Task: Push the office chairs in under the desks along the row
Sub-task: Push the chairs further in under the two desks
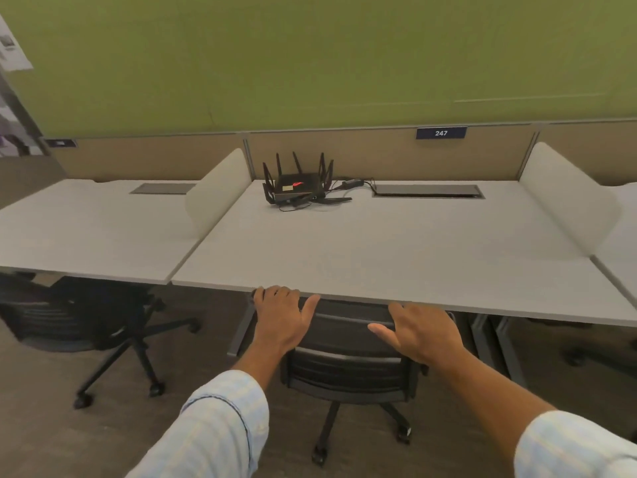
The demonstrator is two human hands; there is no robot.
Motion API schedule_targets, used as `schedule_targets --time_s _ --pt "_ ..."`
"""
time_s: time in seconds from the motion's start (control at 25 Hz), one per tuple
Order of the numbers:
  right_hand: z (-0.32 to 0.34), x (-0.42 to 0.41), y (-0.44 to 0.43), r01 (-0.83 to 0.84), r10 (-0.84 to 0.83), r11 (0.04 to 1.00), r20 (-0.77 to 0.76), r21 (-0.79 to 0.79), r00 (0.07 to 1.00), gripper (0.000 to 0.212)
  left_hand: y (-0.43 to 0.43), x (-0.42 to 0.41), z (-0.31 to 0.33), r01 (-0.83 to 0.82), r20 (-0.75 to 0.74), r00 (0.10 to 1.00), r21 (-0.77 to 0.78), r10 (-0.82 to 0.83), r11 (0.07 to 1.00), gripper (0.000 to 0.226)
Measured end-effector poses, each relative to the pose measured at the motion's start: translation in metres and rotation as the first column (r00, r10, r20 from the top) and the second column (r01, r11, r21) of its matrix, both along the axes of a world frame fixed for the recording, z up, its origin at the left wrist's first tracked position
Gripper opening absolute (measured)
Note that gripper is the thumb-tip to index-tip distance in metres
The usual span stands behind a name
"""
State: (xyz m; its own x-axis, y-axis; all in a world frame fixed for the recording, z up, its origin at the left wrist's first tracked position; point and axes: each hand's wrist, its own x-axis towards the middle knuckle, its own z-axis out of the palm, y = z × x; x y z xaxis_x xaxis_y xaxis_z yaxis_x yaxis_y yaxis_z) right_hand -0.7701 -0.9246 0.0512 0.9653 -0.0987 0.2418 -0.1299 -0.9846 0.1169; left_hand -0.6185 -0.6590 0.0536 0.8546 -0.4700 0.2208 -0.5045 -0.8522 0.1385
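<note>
A black office chair (348, 370) stands directly in front of me, its backrest right at the front edge of the grey desk (396, 250) and its seat hidden beneath the desktop. My left hand (282, 319) lies on the top left of the backrest with the fingers curled over its upper edge. My right hand (425, 334) holds the top right of the backrest the same way, thumb spread inward. A second black chair (82, 315) sits partly under the neighbouring desk (86, 229) on the left, angled, with its wheeled base sticking out.
A black router (296, 184) with antennas and cables sits at the desk's back. White dividers (217, 191) (568, 198) separate the desks. A sign reading 247 (441, 133) hangs on the back panel. Desk legs (496, 343) stand right of the chair. Another chair base (582, 357) shows far right.
</note>
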Motion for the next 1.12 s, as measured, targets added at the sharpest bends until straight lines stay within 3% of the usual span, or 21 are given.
schedule_targets --time_s 0.56,0.72,0.84,0.96,1.12 --pt "-0.013 0.049 -0.047 0.018 -0.018 0.999 0.009 0.051 1.0 0.09 -0.031 0.049 -0.003 0.105 -0.112 0.989 0.075 -0.097 0.992 0.114" --pt "-0.019 0.058 -0.053 -0.01 0.005 0.997 0.06 0.082 0.998 0.08 -0.036 0.054 -0.001 0.122 -0.105 0.988 0.084 -0.113 0.989 0.105" --pt "-0.023 0.065 -0.051 -0.014 -0.003 0.99 0.115 0.141 0.993 0.09 -0.031 0.057 -0.002 0.12 -0.106 0.988 0.1 -0.11 0.988 0.101" --pt "-0.014 0.08 -0.046 0.122 -0.126 0.944 -0.008 0.307 0.992 0.106 -0.026 0.061 0.001 0.13 -0.1 0.988 0.151 -0.115 0.98 0.102" --pt "-0.016 0.095 -0.042 0.153 -0.133 0.944 -0.088 0.293 0.987 0.115 -0.024 0.063 0.007 0.147 -0.14 0.983 0.199 -0.12 0.969 0.107"
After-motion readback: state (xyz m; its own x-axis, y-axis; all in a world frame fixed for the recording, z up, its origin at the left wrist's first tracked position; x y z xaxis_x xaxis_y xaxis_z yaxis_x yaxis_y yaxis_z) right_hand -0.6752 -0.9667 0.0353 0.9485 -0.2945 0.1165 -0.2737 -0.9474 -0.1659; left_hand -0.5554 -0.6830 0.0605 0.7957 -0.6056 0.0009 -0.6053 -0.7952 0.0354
